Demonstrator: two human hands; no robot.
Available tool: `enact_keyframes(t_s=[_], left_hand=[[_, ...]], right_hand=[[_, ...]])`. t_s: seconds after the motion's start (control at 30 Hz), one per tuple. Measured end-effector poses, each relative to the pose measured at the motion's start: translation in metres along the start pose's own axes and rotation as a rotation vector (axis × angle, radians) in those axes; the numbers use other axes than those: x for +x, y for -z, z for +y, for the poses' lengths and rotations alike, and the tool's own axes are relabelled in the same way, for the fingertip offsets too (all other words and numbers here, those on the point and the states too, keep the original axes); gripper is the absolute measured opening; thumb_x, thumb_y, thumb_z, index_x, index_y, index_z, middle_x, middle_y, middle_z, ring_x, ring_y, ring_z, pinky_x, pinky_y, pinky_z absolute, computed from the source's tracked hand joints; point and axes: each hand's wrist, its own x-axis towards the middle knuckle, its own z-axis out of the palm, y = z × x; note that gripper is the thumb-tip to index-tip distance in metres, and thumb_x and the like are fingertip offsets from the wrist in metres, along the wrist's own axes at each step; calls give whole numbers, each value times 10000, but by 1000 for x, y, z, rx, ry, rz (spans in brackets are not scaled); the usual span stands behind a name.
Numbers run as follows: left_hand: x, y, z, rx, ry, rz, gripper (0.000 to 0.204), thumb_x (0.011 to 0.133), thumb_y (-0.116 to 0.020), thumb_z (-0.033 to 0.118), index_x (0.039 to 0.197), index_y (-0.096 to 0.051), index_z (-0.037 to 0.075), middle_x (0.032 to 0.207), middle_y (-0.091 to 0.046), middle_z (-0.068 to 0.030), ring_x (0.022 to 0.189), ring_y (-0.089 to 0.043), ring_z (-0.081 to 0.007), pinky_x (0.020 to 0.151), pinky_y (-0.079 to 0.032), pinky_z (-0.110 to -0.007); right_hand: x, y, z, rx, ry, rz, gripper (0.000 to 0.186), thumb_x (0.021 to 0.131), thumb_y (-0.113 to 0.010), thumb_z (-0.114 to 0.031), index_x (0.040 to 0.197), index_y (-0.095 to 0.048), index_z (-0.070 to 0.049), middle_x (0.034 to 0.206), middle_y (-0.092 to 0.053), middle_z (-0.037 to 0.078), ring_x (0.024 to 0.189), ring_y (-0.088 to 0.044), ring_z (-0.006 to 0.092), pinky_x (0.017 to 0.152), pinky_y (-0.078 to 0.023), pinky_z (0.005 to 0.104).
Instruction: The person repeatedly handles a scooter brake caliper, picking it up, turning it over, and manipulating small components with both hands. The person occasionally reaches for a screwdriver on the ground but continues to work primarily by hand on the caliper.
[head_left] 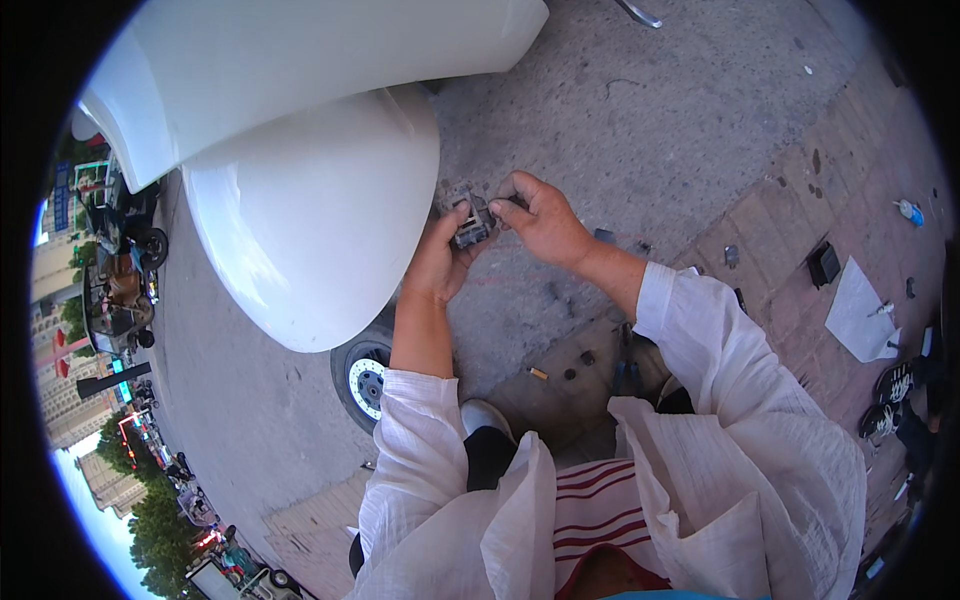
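A small, grimy metal block that looks like a brake caliper (468, 214) sits in my left hand (438, 255), with the thumb pressed over its near side. My right hand (545, 218) is closed in a pinch at the block's right edge. Whatever lies between those fingertips is too small to make out. Just left of my hands is a smooth white vehicle fender (320, 220). Below it, beside my left forearm, shows a wheel with a shiny perforated brake disc (366, 388).
Pliers with dark handles (627, 372) lie near my feet, beside a round black piece (571, 375) and an orange-tipped stub (538, 374). On the paving at right are a black box (824, 265) and a white sheet (858, 312). Another person's shoes (888, 400) stand at far right.
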Motion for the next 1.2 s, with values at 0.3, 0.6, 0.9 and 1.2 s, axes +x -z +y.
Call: enact_keyframes(t_s=[0.3, 0.6, 0.9, 1.2], left_hand=[[-7, 5, -13, -161, -73, 56, 386, 967, -536, 332, 1235, -476, 60, 1114, -597, -95, 1042, -614, -233, 913, -546, -392], [4, 3, -16, -201, -62, 89, 444, 955, -533, 446, 1206, -496, 82, 1068, -603, -80, 988, -609, -222, 848, -539, -382], [2, 4, -16, -418, -76, -100, 390, 971, -488, 437, 1155, -546, 98, 1063, -618, -60, 948, -618, -200, 782, -538, -353], [2, -10, -20, -346, -113, 79, 347, 980, -497, 405, 1159, -535, 111, 1047, -622, -49, 978, -624, -173, 781, -541, -338]], right_hand=[[-2, -6, -3, -25, -13, -36, 113, 926, -589, -101, 884, -529, -16, 776, -571, 40, 729, -534, 106, 662, -459, 282], [5, 4, -10, -288, 197, -55, 271, 841, -682, -179, 1038, -566, -33, 986, -586, 134, 917, -576, 263, 790, -471, 359], [-8, -3, -30, -523, 453, -123, 565, 702, -770, -169, 1234, -582, -138, 1151, -523, 138, 1094, -504, 340, 940, -440, 430], [-11, -15, -39, -772, 572, -105, 374, 684, -702, -52, 1032, -569, -16, 1010, -552, 132, 1005, -523, 328, 871, -464, 396]])
